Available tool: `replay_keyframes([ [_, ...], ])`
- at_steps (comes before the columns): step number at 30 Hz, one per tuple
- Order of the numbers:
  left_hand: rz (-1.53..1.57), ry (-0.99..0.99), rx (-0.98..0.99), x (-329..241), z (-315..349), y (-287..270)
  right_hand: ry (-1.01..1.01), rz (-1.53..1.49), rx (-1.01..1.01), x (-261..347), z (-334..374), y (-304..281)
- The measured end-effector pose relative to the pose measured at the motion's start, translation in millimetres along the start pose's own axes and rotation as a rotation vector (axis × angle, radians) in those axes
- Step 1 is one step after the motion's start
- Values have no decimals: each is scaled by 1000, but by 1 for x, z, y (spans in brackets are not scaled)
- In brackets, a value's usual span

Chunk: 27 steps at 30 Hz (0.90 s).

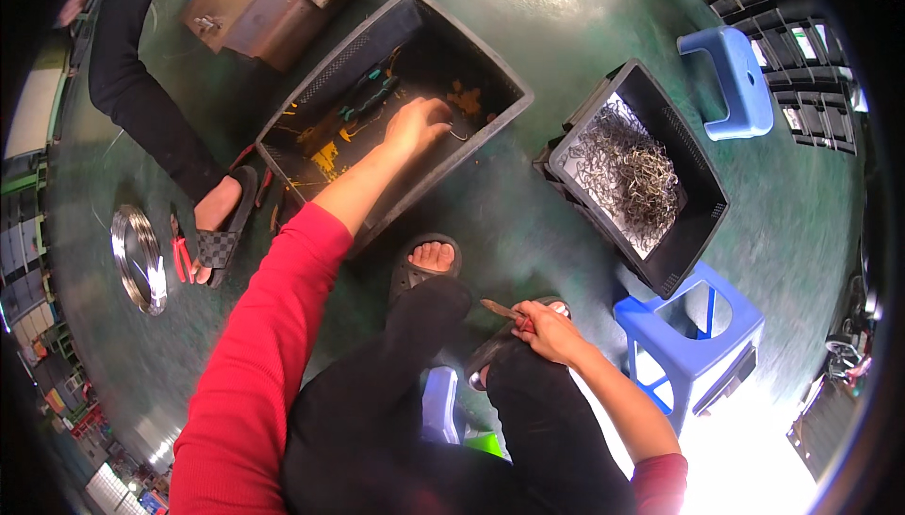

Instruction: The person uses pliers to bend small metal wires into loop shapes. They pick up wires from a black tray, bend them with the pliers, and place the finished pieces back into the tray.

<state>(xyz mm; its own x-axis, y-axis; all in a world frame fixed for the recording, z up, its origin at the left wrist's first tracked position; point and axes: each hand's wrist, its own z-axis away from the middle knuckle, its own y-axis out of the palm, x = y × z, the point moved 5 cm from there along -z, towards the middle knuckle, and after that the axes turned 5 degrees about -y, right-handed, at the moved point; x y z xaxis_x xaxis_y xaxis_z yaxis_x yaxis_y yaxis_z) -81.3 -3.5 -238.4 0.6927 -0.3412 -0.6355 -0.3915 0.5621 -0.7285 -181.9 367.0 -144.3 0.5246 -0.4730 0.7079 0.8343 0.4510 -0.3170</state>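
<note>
My left hand (418,129) reaches into the large black plastic crate (410,187), its fingers curled together. At the fingertips is a small curved piece of silver wire (458,135), which looks pinched between them. Close to my right knee, my right hand (550,328) is closed around pliers (500,310); brownish jaws point left and a bit of red handle shows. Yellow scraps (326,159) and a dark green strip (375,93) lie on the crate's floor.
On the right, a second black crate (693,218) holds a heap of bent metal wire pieces (633,176). Blue stools (731,81) stand beyond it and nearer me. Another person's sandalled foot (219,209), red-handled pliers (181,253) and a wire coil (139,261) are at left.
</note>
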Motion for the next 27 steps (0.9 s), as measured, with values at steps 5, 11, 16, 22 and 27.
replay_keyframes([
  [5,172,-121,-22,-10,-8,-24,65,-282,10,3,0,4],
  [11,674,-60,165,-88,52,-86,63,-765,-138,34,6,-36],
  [16,829,21,261,-159,101,-87,-65,-779,-235,79,19,-80],
  [22,740,58,264,-190,131,-81,16,-769,-280,93,37,-96],
  [27,352,372,6,-211,151,-89,0,-810,-257,96,44,-95],
])
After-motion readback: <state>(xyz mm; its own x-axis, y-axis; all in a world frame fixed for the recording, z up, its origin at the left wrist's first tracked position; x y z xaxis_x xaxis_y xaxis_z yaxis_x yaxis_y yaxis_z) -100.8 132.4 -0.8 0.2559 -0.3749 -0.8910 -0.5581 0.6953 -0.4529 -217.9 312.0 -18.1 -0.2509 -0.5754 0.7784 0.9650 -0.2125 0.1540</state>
